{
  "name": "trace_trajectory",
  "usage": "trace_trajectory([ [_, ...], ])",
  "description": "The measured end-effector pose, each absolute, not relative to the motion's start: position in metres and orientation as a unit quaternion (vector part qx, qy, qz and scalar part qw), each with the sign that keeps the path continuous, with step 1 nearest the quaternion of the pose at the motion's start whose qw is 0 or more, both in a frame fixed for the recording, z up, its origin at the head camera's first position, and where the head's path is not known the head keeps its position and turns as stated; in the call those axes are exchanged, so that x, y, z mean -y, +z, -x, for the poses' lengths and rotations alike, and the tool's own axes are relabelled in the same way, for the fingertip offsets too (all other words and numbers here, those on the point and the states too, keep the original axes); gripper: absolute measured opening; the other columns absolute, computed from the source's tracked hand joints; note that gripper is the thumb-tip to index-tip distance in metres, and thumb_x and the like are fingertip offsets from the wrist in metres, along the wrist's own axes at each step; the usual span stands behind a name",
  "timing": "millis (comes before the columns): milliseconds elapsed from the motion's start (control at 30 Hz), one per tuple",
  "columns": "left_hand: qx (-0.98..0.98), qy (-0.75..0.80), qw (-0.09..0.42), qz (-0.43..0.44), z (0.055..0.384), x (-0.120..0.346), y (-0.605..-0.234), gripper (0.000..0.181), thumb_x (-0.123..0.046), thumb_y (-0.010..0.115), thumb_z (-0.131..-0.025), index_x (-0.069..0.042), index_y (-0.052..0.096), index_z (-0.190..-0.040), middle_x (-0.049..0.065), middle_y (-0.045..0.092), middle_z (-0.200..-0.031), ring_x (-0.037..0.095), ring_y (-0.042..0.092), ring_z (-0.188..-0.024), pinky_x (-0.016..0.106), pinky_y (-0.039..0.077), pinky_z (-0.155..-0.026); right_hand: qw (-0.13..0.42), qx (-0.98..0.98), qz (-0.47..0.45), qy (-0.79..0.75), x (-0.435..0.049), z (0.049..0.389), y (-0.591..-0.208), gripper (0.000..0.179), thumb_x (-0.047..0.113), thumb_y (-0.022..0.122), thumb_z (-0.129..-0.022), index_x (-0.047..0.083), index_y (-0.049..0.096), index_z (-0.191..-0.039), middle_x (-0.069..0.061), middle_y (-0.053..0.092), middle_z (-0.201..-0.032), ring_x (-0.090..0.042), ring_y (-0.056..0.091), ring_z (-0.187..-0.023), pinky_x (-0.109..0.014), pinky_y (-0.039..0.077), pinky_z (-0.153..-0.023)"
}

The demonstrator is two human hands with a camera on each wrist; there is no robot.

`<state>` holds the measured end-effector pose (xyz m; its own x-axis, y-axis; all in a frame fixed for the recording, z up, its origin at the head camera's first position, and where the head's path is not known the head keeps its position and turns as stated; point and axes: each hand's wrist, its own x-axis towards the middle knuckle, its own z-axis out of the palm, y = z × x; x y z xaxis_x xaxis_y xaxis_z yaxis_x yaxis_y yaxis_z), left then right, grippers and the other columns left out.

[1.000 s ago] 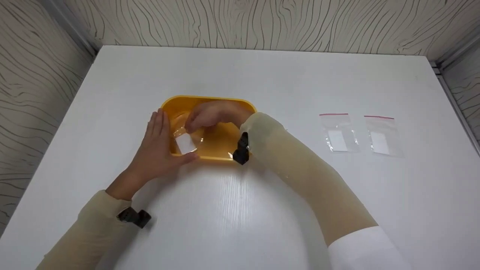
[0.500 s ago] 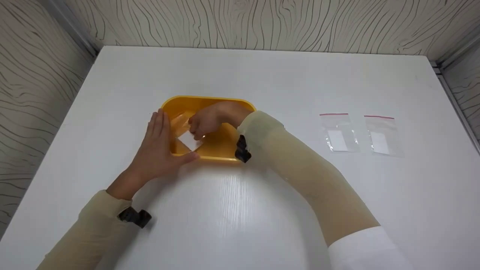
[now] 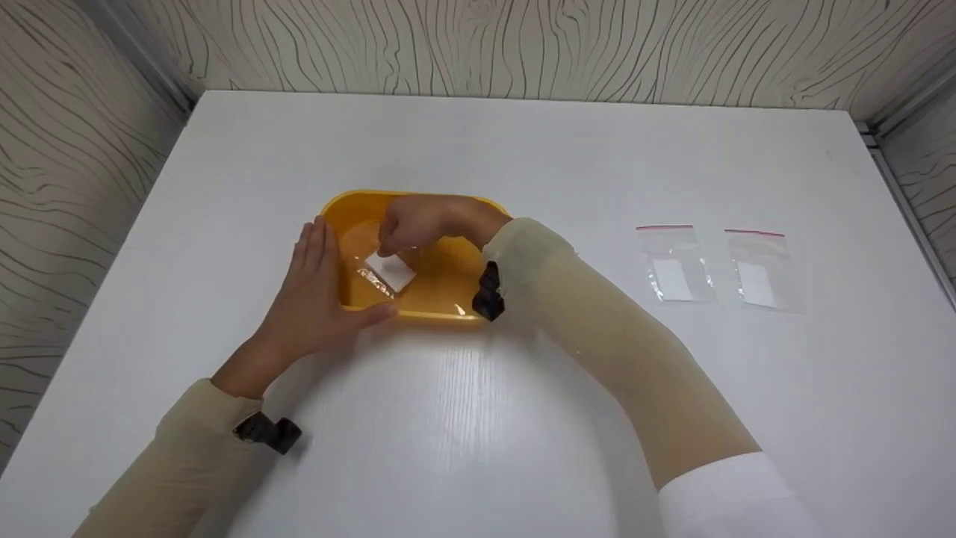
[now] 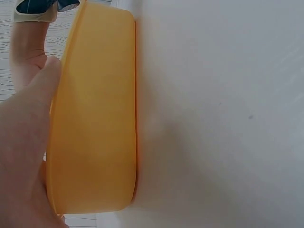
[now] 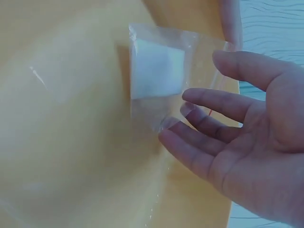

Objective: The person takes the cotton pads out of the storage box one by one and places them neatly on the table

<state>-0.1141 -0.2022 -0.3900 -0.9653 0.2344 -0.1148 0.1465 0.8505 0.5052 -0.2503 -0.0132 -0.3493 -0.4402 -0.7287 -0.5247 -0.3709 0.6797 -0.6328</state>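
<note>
A yellow plastic bin point(image 3: 448, 288) stands on the table. My left hand point(image 3: 306, 299) rests against its left end, fingers straight along the side and thumb lying on the near rim. Inside the bin is a small clear zip bag point(image 5: 159, 71) with a white card point(image 3: 390, 270) in it. My right hand point(image 3: 418, 223) reaches into the bin over this bag. In the right wrist view its thumb and fingers are spread apart with a gap between them, fingertips touching or just over the bag's zip end.
Two more clear zip bags with red seals, the left one point(image 3: 676, 265) and the right one point(image 3: 760, 269), lie side by side at the right of the white table point(image 3: 463, 433). A patterned wall point(image 3: 478, 48) runs along the back.
The bag with the card has turned and shifted rightward inside the bin. My right hand has moved slightly away toward the far side. The left hand and the bin stayed put.
</note>
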Motion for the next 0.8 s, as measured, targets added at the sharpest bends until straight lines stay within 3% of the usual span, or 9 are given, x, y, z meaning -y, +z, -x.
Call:
trace_trajectory([
  [133, -0.958, 0.254, 0.088, -0.099, 0.114, 0.202, -0.389, 0.131, -0.072, 0.067, -0.084, 0.006, -0.006, -0.158, 0.021, -0.017, -0.167, 0.035, -0.016, -0.154, 0.053, 0.002, -0.124, 0.408, -0.821, 0.321, -0.235, 0.011, 0.251, -0.350, 0.030, 0.028, 0.060, -0.103, 0.005, 0.064, -0.084, 0.002, 0.045, -0.066, -0.013, 0.040, -0.063, -0.026, 0.036, -0.064],
  [300, -0.958, 0.252, 0.086, -0.103, 0.114, 0.202, -0.390, 0.131, -0.073, 0.066, -0.084, 0.006, -0.008, -0.158, 0.021, -0.017, -0.167, 0.035, -0.016, -0.154, 0.053, 0.001, -0.125, 0.412, -0.819, 0.289, -0.275, 0.011, 0.246, -0.349, 0.031, 0.026, 0.062, -0.101, 0.006, 0.058, -0.078, 0.001, 0.044, -0.066, -0.014, 0.041, -0.064, -0.029, 0.038, -0.068],
  [400, -0.958, 0.254, 0.084, -0.104, 0.116, 0.202, -0.391, 0.133, -0.073, 0.067, -0.083, 0.005, -0.009, -0.158, 0.021, -0.017, -0.167, 0.035, -0.016, -0.154, 0.054, 0.002, -0.124, 0.417, -0.819, 0.244, -0.308, 0.012, 0.241, -0.346, 0.024, 0.026, 0.063, -0.101, 0.004, 0.068, -0.092, -0.004, 0.058, -0.078, -0.018, 0.055, -0.075, -0.030, 0.050, -0.083],
  [500, -0.958, 0.254, 0.084, -0.102, 0.116, 0.202, -0.392, 0.133, -0.074, 0.067, -0.082, 0.004, -0.010, -0.158, 0.020, -0.017, -0.167, 0.035, -0.016, -0.154, 0.054, 0.002, -0.124, 0.423, -0.815, 0.199, -0.341, 0.013, 0.240, -0.346, 0.026, 0.026, 0.064, -0.101, 0.005, 0.071, -0.114, -0.009, 0.067, -0.098, -0.023, 0.064, -0.092, -0.032, 0.053, -0.094],
  [600, -0.958, 0.255, 0.083, -0.105, 0.116, 0.202, -0.391, 0.133, -0.073, 0.067, -0.083, 0.005, -0.009, -0.158, 0.021, -0.016, -0.166, 0.036, -0.016, -0.154, 0.054, 0.002, -0.124, 0.431, -0.805, 0.165, -0.372, 0.015, 0.240, -0.347, 0.029, 0.026, 0.064, -0.100, 0.007, 0.069, -0.121, -0.011, 0.069, -0.112, -0.023, 0.067, -0.099, -0.030, 0.054, -0.096],
  [800, -0.957, 0.257, 0.080, -0.106, 0.115, 0.202, -0.391, 0.131, -0.072, 0.067, -0.084, 0.005, -0.008, -0.158, 0.021, -0.016, -0.167, 0.037, -0.015, -0.154, 0.055, 0.002, -0.124, 0.431, -0.791, 0.114, -0.420, 0.021, 0.235, -0.347, 0.039, 0.022, 0.068, -0.099, 0.003, 0.062, -0.132, -0.010, 0.064, -0.123, -0.023, 0.062, -0.102, -0.031, 0.053, -0.098],
])
